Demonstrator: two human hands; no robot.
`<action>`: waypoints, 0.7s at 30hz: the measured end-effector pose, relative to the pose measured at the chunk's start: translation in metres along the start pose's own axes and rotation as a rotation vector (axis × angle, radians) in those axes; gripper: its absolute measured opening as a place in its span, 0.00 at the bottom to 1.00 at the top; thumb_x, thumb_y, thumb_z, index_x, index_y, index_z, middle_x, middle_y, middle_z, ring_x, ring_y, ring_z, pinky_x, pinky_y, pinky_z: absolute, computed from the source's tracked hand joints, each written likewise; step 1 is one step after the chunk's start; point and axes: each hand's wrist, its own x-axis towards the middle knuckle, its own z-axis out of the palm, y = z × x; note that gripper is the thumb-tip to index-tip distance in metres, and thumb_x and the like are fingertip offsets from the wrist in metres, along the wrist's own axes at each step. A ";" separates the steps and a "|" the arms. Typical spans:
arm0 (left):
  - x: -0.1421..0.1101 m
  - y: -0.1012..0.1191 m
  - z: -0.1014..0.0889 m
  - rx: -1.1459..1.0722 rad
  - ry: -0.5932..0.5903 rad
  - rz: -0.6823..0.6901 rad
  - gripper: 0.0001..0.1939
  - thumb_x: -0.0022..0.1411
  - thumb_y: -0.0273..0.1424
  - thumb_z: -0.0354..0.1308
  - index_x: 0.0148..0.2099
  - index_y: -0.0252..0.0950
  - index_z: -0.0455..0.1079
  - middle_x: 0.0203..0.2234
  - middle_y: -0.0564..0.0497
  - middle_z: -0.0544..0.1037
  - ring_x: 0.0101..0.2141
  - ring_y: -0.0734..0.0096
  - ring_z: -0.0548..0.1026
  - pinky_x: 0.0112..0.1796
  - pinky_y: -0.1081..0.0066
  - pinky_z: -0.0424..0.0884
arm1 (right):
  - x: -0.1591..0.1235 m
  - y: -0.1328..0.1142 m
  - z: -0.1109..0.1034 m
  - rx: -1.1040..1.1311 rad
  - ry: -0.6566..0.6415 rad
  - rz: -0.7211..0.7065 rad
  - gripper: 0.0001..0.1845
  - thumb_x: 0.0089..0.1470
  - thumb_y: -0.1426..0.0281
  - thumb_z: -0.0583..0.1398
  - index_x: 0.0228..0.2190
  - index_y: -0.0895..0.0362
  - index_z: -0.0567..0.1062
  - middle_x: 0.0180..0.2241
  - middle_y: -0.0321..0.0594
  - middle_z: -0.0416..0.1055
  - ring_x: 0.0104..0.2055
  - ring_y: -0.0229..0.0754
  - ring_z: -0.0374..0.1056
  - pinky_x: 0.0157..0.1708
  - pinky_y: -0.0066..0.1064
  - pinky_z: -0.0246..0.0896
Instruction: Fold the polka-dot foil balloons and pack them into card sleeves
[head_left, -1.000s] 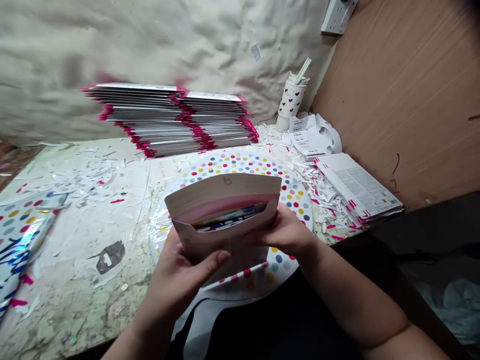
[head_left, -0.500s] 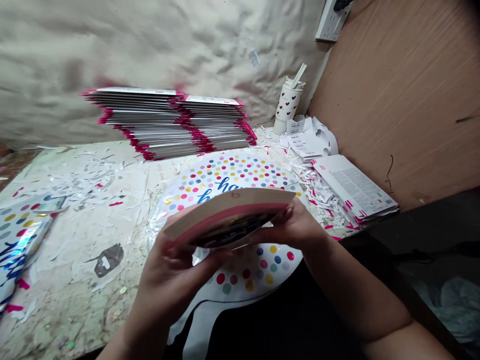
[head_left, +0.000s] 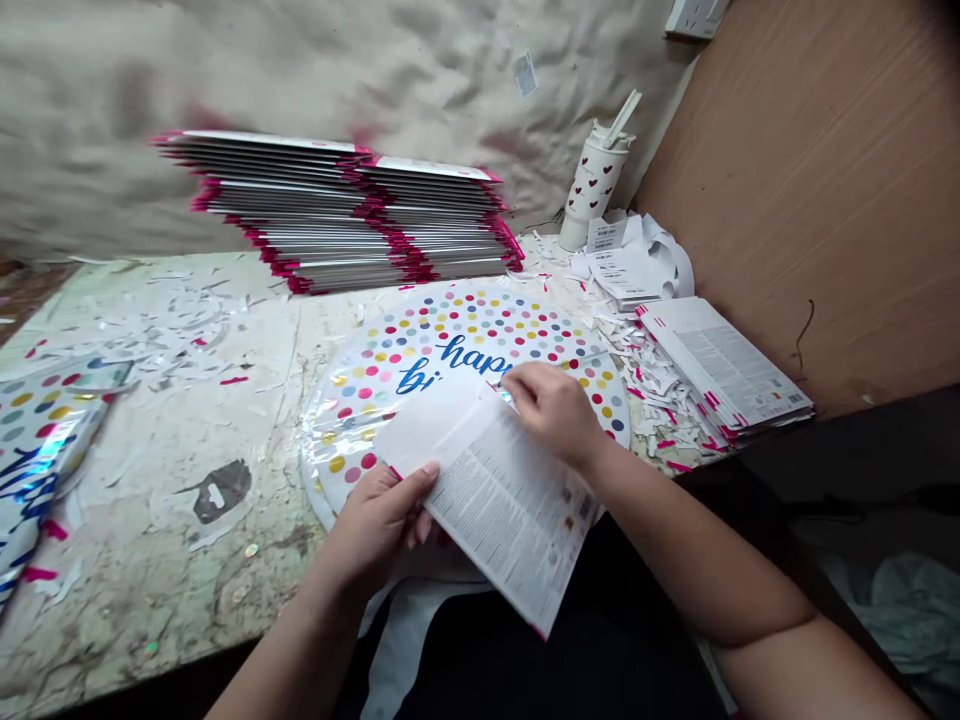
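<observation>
A flat printed paper envelope (head_left: 499, 495) lies face down over a round polka-dot foil balloon (head_left: 420, 345) with blue lettering, near the table's front edge. My left hand (head_left: 379, 520) pinches the envelope's lower left edge, thumb on top. At the envelope's upper right corner, my right hand (head_left: 551, 410) presses down with fingers curled on the flap end.
A tall stack of pink-edged packets (head_left: 337, 215) stands at the back. A heart-patterned cup (head_left: 592, 185) and label sheets (head_left: 630, 265) sit at the back right, beside a pile of printed envelopes (head_left: 724, 365). Another folded dotted balloon (head_left: 37, 440) lies at left. Paper scraps litter the table (head_left: 150, 420).
The envelope, held open and upright a second ago, has been tipped over and laid flat, printed back upward, on the balloon. Both hands came down with it.
</observation>
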 end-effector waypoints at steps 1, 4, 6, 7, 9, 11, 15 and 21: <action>0.000 -0.004 0.000 0.030 -0.007 0.003 0.20 0.55 0.39 0.57 0.18 0.31 0.66 0.08 0.54 0.66 0.11 0.83 0.58 0.15 0.80 0.52 | -0.006 -0.005 0.005 -0.081 -0.044 -0.127 0.10 0.57 0.71 0.52 0.30 0.58 0.73 0.32 0.42 0.71 0.36 0.40 0.64 0.38 0.31 0.58; -0.001 -0.010 0.000 0.138 -0.017 0.042 0.24 0.57 0.40 0.54 0.14 0.31 0.64 0.08 0.52 0.66 0.12 0.81 0.60 0.17 0.78 0.54 | -0.019 -0.024 0.019 -0.190 -0.193 -0.337 0.09 0.56 0.74 0.53 0.31 0.58 0.73 0.33 0.43 0.70 0.38 0.41 0.63 0.38 0.30 0.57; -0.002 -0.012 0.001 0.222 0.006 0.077 0.26 0.58 0.40 0.54 0.13 0.32 0.63 0.07 0.53 0.64 0.13 0.81 0.60 0.19 0.77 0.55 | -0.023 -0.033 0.023 -0.221 -0.229 -0.352 0.10 0.57 0.73 0.52 0.30 0.58 0.73 0.31 0.42 0.70 0.36 0.40 0.63 0.37 0.30 0.57; -0.003 -0.013 0.001 0.259 0.020 0.087 0.26 0.57 0.41 0.54 0.12 0.32 0.63 0.07 0.53 0.63 0.13 0.81 0.60 0.19 0.77 0.55 | -0.023 -0.036 0.025 -0.233 -0.249 -0.351 0.10 0.58 0.72 0.52 0.30 0.58 0.73 0.30 0.41 0.69 0.35 0.40 0.63 0.36 0.30 0.56; -0.005 -0.013 0.003 0.300 0.046 0.099 0.26 0.57 0.41 0.54 0.12 0.33 0.63 0.08 0.54 0.63 0.14 0.80 0.59 0.19 0.76 0.54 | -0.023 -0.039 0.025 -0.277 -0.289 -0.356 0.10 0.57 0.72 0.52 0.29 0.59 0.72 0.29 0.41 0.69 0.34 0.40 0.62 0.35 0.30 0.56; -0.007 -0.014 0.004 0.306 0.060 0.112 0.25 0.57 0.42 0.54 0.13 0.33 0.63 0.08 0.54 0.64 0.14 0.80 0.59 0.19 0.77 0.53 | -0.022 -0.041 0.025 -0.346 -0.314 -0.361 0.08 0.55 0.75 0.53 0.29 0.60 0.72 0.29 0.42 0.68 0.33 0.41 0.61 0.34 0.31 0.56; -0.011 -0.014 0.004 0.300 0.039 0.100 0.24 0.56 0.42 0.55 0.14 0.33 0.64 0.09 0.53 0.65 0.14 0.79 0.60 0.19 0.77 0.53 | -0.022 -0.038 0.023 -0.333 -0.297 -0.327 0.07 0.53 0.77 0.53 0.30 0.60 0.70 0.31 0.43 0.69 0.35 0.42 0.62 0.34 0.31 0.57; -0.012 -0.016 0.005 0.259 0.062 0.016 0.24 0.55 0.44 0.56 0.16 0.32 0.67 0.10 0.51 0.68 0.13 0.78 0.63 0.17 0.78 0.57 | -0.024 -0.047 0.015 -0.402 -0.425 -0.354 0.08 0.55 0.76 0.52 0.29 0.60 0.70 0.28 0.41 0.69 0.31 0.40 0.64 0.30 0.29 0.56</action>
